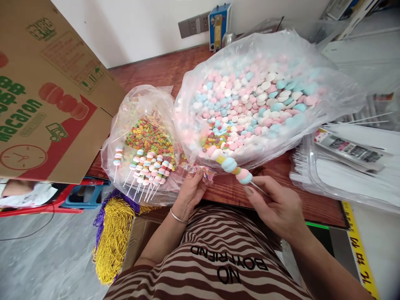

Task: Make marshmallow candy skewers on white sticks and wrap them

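My right hand (278,206) pinches the skewer (235,168) by its stick, candies out over the table (315,206) edge; a loose pinch could let them slide off. My left hand (191,189) grips the big bag (250,96)'s torn lip, which could spill.

The brown cardboard box (53,91) at the upper left of the frame carries the green word "macaron" beside a red panel, with green characters above it that are too skewed to read. On the brown-and-cream striped shirt (218,258) at the bottom centre, black letters, upside down to the camera, read "NO BOYFRIEND". The yellow strip (359,250) at the lower right bears black characters, probably Chinese, not legible here.
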`<state>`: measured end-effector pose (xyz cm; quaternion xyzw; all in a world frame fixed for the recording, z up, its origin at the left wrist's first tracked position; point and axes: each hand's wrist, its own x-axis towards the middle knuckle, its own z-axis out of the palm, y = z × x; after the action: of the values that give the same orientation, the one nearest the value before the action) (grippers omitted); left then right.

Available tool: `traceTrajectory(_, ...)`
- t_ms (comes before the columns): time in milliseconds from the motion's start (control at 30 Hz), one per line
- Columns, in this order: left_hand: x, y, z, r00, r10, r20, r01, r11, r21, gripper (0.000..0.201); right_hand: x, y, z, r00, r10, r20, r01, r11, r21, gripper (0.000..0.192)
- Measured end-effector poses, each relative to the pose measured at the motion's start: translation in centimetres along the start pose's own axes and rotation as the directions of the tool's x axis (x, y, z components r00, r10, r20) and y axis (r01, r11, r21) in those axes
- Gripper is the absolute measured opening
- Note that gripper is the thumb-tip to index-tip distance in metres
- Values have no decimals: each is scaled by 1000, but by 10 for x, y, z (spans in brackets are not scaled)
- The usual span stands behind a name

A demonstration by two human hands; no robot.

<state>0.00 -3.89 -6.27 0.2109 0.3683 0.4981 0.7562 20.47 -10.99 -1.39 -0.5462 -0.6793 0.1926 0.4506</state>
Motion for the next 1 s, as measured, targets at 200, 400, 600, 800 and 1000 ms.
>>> traceTrajectory(200, 3, 6, -3, 996, 45, -75, -47, 999, -24, 49, -21, 5, -18, 994, -27, 107, 27, 1000, -1, 12)
traceTrajectory(400, 2, 4, -6, 988, 80, -131, -77, 997, 26, 48, -21, 4, -13, 988, -31, 153, 29, 999, 13, 12)
traceTrajectory(600, 4, 4, -17, 957, 236, -166, -210, 964, 162, 43, -22, 8, -12, 985, -130, 117, 143, 984, -104, 13)
traceTrajectory(800, 5, 14, -26, 941, 335, -49, -285, 861, 420, 39, -24, 11, -14, 975, -208, 79, 220, 951, -219, 12)
traceTrajectory(1000, 2, 22, -20, 950, 307, -55, -256, 867, 429, 36, -25, 4, -9, 975, 57, 215, -73, 995, 69, 20)
